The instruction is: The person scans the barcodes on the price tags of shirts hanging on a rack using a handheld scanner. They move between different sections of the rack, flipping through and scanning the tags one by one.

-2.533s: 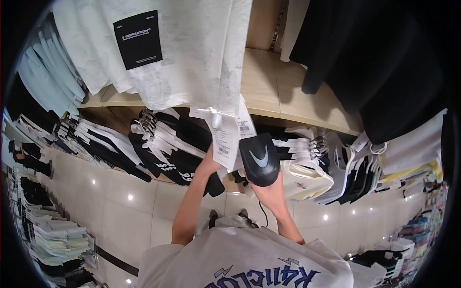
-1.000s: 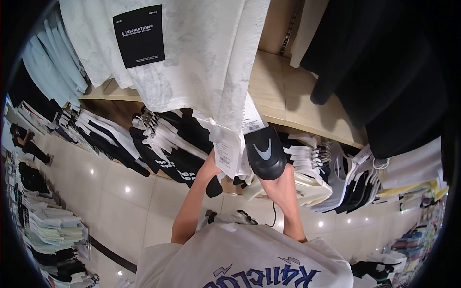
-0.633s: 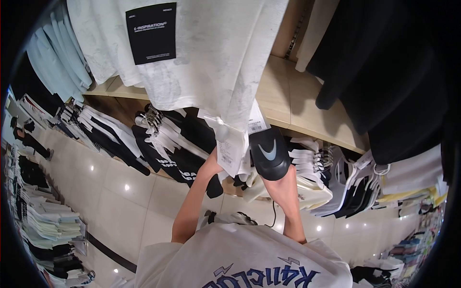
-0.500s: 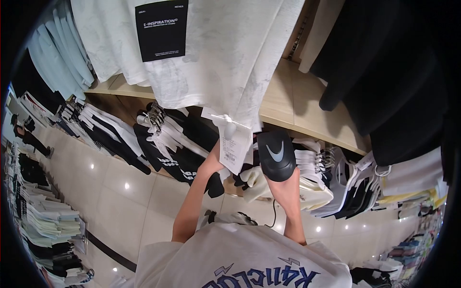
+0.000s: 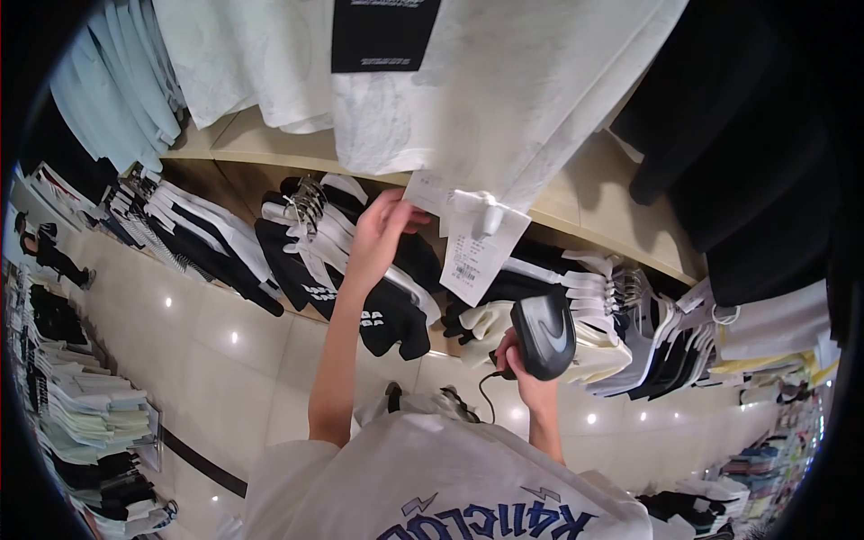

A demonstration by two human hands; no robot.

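Note:
My left hand [image 5: 380, 236] is raised at the left edge of the small upper tag [image 5: 427, 191], its fingers loosely bent and apart; whether they touch it is unclear. A larger white tag with a barcode [image 5: 477, 256] hangs from the pale patterned shirt [image 5: 396, 121], beside a white security fastener [image 5: 492, 219]. Lower right of that tag, my right hand [image 5: 533, 382] is wrapped round a black barcode scanner [image 5: 545, 337] with a cable below it.
A wooden shelf [image 5: 270, 142] runs behind the shirt. Under it hang black and white garments [image 5: 387, 317] and a cream garment [image 5: 598, 358]. Dark clothes [image 5: 738, 162] hang at the upper right. Folded clothes [image 5: 99, 405] lie at the lower left. A person [image 5: 56, 255] stands far left.
My left hand has let go of the barcode tag and moved up and left. My right hand has lowered and tilted the scanner away from the tags. Shirt and tags now appear farther right.

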